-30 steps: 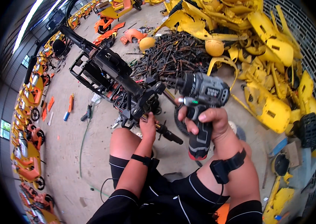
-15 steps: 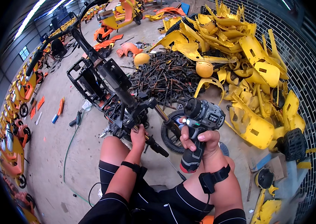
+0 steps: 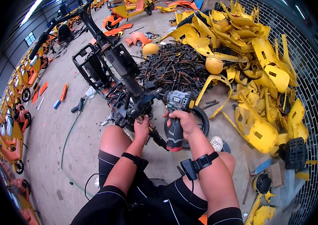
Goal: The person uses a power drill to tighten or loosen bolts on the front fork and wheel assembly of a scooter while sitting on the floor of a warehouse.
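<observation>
A stripped black scooter frame (image 3: pixel 111 56) with a fork stands tilted in front of me. My left hand (image 3: pixel 141 129) is closed around a fork leg (image 3: pixel 152 132) below the clamp. In my right hand (image 3: pixel 187 123) is a grey and black cordless power driver (image 3: pixel 175 132) with a red base. Its nose points left at the fork clamp (image 3: pixel 144 104), close to it; whether the tip touches is hidden. Behind the driver lies a black wheel (image 3: pixel 205 125). A long thin screwdriver (image 3: pixel 181 171) is by my right thigh.
A heap of dark metal parts (image 3: pixel 175 65) lies beyond the fork, and yellow body panels (image 3: pixel 258 123) are piled on the right by the brick wall (image 3: pixel 311 123). A green hose (image 3: pixel 64 150) and another tool (image 3: pixel 78 106) are on the floor to the left. Scooters (image 3: pixel 10 135) line the left side.
My right hand has carried the driver left and forward to the fork clamp, turning its nose toward it. My left hand stays on the fork leg. The view has shifted slightly.
</observation>
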A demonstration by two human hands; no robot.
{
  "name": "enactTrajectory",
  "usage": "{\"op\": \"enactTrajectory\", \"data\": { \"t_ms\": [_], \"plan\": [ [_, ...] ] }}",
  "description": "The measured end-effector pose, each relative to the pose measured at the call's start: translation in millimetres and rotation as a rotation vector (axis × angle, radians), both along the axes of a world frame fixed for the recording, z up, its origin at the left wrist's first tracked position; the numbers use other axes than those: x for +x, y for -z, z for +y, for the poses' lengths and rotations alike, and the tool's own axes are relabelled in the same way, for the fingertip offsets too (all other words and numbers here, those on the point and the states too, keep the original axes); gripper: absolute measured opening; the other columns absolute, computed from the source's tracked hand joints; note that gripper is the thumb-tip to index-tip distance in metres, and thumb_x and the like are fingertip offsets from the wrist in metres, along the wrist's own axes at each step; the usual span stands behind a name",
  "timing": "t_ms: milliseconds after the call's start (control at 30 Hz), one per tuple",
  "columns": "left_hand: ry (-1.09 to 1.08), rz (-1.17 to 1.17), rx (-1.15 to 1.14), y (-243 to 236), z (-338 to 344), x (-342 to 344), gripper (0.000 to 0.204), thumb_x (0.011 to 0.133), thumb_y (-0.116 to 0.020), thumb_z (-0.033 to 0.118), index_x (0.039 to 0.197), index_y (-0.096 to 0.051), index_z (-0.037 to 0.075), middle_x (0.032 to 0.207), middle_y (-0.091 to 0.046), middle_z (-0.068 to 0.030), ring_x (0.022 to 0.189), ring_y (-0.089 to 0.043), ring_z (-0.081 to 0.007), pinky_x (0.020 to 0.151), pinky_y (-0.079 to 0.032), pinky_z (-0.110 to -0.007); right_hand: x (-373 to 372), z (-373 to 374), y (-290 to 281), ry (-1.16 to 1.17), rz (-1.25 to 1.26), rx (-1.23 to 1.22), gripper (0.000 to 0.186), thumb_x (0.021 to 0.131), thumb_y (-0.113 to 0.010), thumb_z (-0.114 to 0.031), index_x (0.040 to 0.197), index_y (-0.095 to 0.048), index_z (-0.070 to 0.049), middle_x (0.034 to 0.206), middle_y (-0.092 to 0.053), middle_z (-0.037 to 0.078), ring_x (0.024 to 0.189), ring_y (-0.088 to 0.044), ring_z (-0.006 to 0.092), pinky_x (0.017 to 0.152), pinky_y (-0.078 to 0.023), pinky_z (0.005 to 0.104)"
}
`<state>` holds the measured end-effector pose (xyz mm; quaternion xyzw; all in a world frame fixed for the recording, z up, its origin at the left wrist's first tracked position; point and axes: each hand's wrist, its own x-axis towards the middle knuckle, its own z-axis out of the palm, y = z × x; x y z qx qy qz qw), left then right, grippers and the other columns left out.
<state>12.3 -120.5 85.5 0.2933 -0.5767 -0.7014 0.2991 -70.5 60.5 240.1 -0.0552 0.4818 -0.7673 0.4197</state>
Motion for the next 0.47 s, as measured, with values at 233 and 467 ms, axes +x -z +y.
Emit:
{"op": "enactTrajectory", "data": {
  "t_ms": [233, 467],
  "plan": [
    [0.01, -0.018, -0.009, -2.3, -0.7, 0.1, 0.023, 0.099, -0.059, 0.021, 0.082, -0.051, 0.008, 0.063, -0.051, -0.0007, 0.054, -0.052, -0.0113, 0.054, -0.046, -0.028, 3.3, -6.7, -1.9, -0.031, 0.04, 0.123, 0.02, 0.08, -0.057, -0.01, 0.089, -0.07, 0.002, 0.068, -0.065, 0.007, 0.06, -0.062, 0.0151, 0.057, -0.05, 0.028],
    [-0.006, -0.038, -0.015, -1.5, -0.8, 0.8, 0.023, 0.098, -0.062, 0.023, 0.084, -0.052, 0.007, 0.066, -0.053, -0.0008, 0.056, -0.054, -0.0119, 0.055, -0.048, -0.028, -0.5, -9.1, 14.9, -0.019, 0.082, 0.132, 0.019, 0.078, -0.06, -0.012, 0.088, -0.069, 0.002, 0.078, -0.068, 0.008, 0.061, -0.063, 0.0155, 0.056, -0.05, 0.0294]
  ]
}}
